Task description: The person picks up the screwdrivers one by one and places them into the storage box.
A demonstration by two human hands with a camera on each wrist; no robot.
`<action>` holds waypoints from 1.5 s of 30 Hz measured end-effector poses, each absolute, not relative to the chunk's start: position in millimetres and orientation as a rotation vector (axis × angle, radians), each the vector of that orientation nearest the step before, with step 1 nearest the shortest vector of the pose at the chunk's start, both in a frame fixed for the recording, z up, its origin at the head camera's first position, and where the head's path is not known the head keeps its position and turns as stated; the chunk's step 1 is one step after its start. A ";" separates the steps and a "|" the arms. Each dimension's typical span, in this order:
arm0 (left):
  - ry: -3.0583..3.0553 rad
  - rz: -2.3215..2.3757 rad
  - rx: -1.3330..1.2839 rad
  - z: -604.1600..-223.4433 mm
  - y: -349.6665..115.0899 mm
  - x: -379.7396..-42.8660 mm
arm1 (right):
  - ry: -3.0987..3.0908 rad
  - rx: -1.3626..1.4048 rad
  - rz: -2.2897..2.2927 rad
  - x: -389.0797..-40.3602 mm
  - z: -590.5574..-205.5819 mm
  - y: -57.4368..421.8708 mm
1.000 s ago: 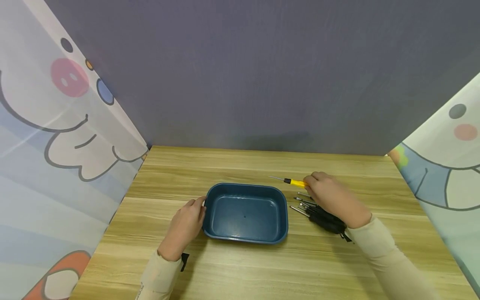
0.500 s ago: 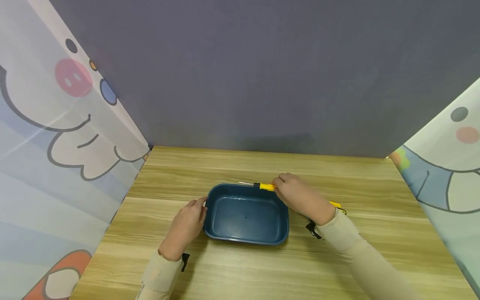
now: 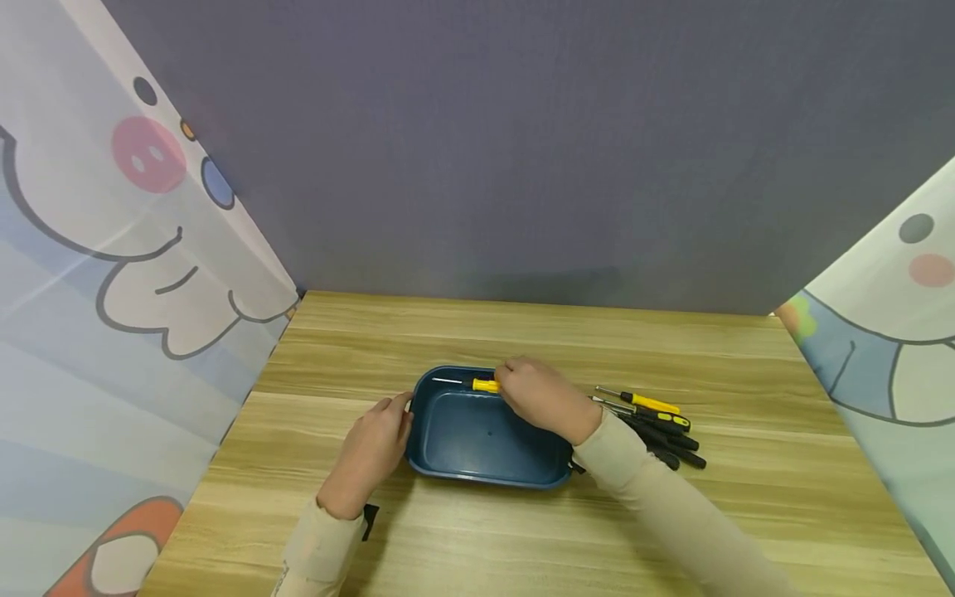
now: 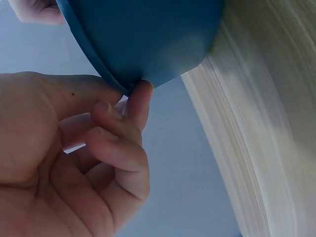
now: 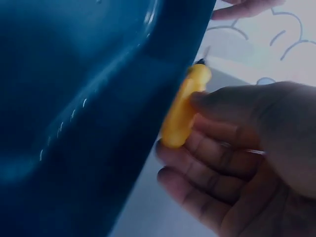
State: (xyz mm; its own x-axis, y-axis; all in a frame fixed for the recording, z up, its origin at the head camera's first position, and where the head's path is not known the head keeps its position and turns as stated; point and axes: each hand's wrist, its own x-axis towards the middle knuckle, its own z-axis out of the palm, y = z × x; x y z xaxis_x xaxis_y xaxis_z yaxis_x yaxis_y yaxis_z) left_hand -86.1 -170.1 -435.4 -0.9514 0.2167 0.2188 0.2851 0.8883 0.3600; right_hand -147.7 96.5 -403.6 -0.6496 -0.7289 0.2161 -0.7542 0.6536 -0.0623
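Observation:
A dark blue rectangular bin point(image 3: 488, 478) stands on the wooden table. My left hand point(image 3: 369, 448) pinches its left rim between thumb and forefinger, as the left wrist view shows, with the other fingers loosely bent. Over the far side of the bin, my right hand point(image 3: 545, 396) holds a yellow screwdriver point(image 5: 181, 111) by the handle, its thin shaft pointing left. In the right wrist view the thumb presses on the handle, close to the bin's wall. Whether the screwdriver touches the bin I cannot tell.
Right of the bin lies a pile of several screwdrivers with black handles point(image 3: 675, 439), plus one with a yellow handle point(image 3: 652, 404); my right forearm partly covers them. A grey wall point(image 3: 537, 166) rises behind the table point(image 3: 418, 547), and printed cartoon panels flank it.
My right hand has carried the yellow screwdriver leftward from above the pile to over the bin's far side, uncovering the pile's handles. The left hand and the bin have stayed put.

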 end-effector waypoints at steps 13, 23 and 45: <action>-2.912 -0.604 -0.371 -434.6 -169.7 -85.6 | -2.844 1.221 0.003 -148.1 -420.0 71.7; -2.902 -0.608 -0.370 -434.3 -169.8 -84.7 | -2.886 1.221 0.013 -147.9 -435.4 68.8; -2.893 -0.625 -0.372 -434.0 -172.1 -86.0 | -2.843 1.171 0.115 -138.5 -393.1 95.4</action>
